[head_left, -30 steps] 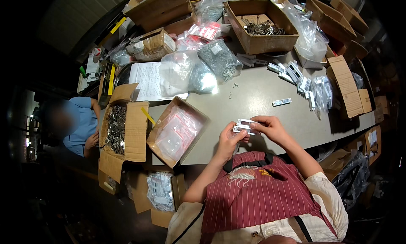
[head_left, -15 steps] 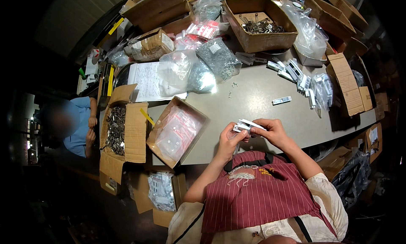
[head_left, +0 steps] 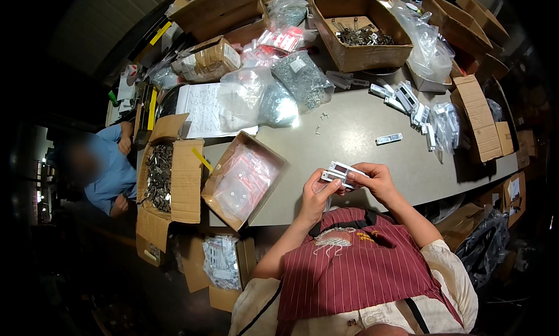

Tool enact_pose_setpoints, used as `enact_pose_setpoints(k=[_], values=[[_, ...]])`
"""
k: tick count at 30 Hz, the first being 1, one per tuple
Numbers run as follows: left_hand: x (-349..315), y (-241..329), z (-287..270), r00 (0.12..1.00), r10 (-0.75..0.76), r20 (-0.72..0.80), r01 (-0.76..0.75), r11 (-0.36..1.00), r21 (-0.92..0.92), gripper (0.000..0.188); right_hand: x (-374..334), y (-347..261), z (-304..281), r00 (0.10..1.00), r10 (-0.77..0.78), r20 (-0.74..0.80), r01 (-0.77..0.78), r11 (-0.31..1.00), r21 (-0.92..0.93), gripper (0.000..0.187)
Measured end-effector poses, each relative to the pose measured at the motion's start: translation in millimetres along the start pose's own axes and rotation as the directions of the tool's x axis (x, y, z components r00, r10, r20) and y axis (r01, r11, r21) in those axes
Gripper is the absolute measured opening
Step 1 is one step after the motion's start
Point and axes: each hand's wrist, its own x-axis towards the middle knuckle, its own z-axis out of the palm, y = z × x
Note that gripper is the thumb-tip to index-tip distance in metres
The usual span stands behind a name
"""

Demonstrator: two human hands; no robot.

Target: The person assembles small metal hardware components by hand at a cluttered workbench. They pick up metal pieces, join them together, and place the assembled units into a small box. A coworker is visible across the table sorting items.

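Two small white oblong fittings [head_left: 342, 170] with dark slots lie side by side between my hands, just over the near edge of the table. My left hand [head_left: 316, 195] is closed round their left end, thumb on top. From the other side, my right hand [head_left: 377, 181] pinches their right end. Something clear like plastic film shows by my left palm, but I cannot make out what it is. One similar fitting [head_left: 389, 138] lies alone on the table beyond my right hand. Farther back is a loose pile of such fittings [head_left: 406, 96].
Left of my hands stands a carton [head_left: 275, 172] of clear bags, beside a carton [head_left: 187, 179] of dark metal parts. Bags of screws [head_left: 303, 80] and a written sheet [head_left: 198, 106] lie behind. Another open carton [head_left: 364, 57] holds metal parts. A person in blue [head_left: 110, 167] is at far left.
The white fittings have turned in my hands, so their slotted faces now show more. At far left, the other person's hands have moved apart.
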Motion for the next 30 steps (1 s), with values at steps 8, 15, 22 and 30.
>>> enact_pose_setpoints(k=[8, 15, 22, 30], values=[[-0.7, -3.1, -0.8, 0.999, 0.0, -0.033, -0.001, 1.0, -0.01, 0.017, 1.9, -2.0, -0.8, 0.996, -0.029, 0.081, 0.039, 0.992, -0.124, 0.025], [-0.1, -6.4, -2.2, 1.0, 0.018, -0.026, -0.019, 1.0, -0.007, 0.017, -1.5, -1.2, 8.1, 0.998, 0.013, 0.058, -0.016, 0.999, 0.043, 0.024], [6.5, 1.5, -22.5, 0.941, -0.256, 0.223, 0.237, 0.965, 0.109, 0.027, 4.7, -24.3, -16.4, 0.962, 0.04, 0.27, 0.052, 0.943, -0.327, 0.023], [20.6, 42.7, -0.7, 0.753, -0.543, 0.371, 0.322, 0.796, 0.512, 0.037, 41.1, -81.1, -21.3, 0.724, 0.2, 0.66, 0.451, 0.585, -0.674, 0.027]])
